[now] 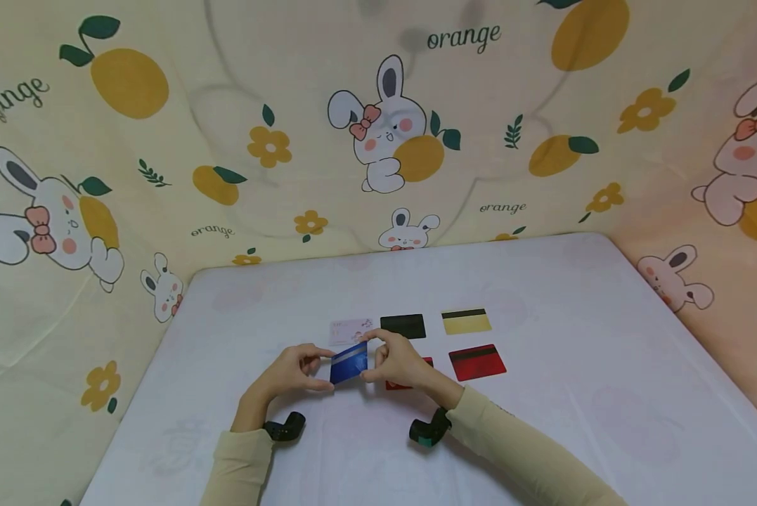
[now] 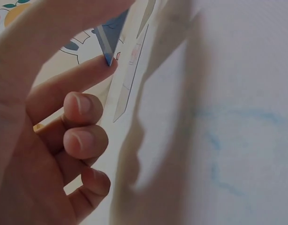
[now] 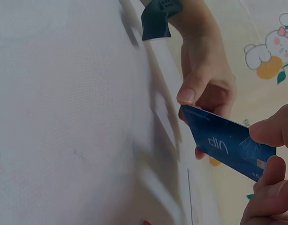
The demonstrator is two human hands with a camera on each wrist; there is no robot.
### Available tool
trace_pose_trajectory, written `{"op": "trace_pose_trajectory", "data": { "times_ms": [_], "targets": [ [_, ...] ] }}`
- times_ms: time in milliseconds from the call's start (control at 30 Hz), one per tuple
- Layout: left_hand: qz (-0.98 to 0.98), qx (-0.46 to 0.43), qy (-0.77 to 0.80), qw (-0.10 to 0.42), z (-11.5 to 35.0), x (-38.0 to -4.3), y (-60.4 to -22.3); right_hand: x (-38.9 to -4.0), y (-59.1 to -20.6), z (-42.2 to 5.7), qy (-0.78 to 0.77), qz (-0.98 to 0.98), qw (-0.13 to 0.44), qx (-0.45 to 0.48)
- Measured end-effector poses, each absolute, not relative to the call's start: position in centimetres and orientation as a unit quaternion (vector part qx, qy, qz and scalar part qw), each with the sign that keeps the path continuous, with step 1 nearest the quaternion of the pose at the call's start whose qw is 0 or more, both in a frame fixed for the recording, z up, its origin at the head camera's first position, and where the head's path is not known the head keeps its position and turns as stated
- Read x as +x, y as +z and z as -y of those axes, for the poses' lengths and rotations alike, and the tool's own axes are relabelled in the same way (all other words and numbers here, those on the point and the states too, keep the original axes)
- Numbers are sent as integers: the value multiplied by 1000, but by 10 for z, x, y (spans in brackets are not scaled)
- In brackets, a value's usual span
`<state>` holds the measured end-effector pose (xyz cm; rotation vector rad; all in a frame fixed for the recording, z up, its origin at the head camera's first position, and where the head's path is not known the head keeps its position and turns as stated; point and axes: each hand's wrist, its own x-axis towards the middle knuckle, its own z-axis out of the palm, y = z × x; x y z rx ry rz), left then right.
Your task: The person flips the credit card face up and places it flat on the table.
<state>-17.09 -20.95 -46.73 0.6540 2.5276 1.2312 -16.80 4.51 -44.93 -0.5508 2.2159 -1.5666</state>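
Note:
A blue card (image 1: 349,363) is held tilted above the table between both hands. On its left edge, the thumb and index finger of my left hand (image 1: 296,369) pinch the corners; the other fingers curl in loosely, as the left wrist view shows. My right hand (image 1: 396,360) grips the opposite end between thumb and fingers. In the right wrist view the card (image 3: 219,138) shows "VIP" lettering and a small chip, while a silver stripe crosses the side seen from the head. Just behind it lies a pale patterned card (image 1: 345,332). Partly hidden under the right hand is a red card (image 1: 398,385).
A black card (image 1: 405,326), a gold card with a dark stripe (image 1: 467,322) and another red card (image 1: 479,364) lie flat to the right. The white-covered table (image 1: 542,436) meets a rabbit-and-orange patterned cloth (image 1: 277,211) at the back and sides. Each wrist wears a dark camera.

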Motion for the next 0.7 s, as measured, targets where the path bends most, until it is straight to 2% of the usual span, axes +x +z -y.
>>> {"op": "trace_pose_trajectory", "data": {
  "times_ms": [300, 567, 700],
  "targets": [
    [-860, 224, 435, 147, 198, -158, -440, -168, -451, -42, -569, -776, 190, -195],
    [-869, 230, 417, 135, 206, -171, -470, -167, -449, -41, -576, -771, 186, -198],
    [-872, 233, 411, 127, 211, -174, -472, -167, -448, -42, -570, -777, 184, -195]
  ]
}}
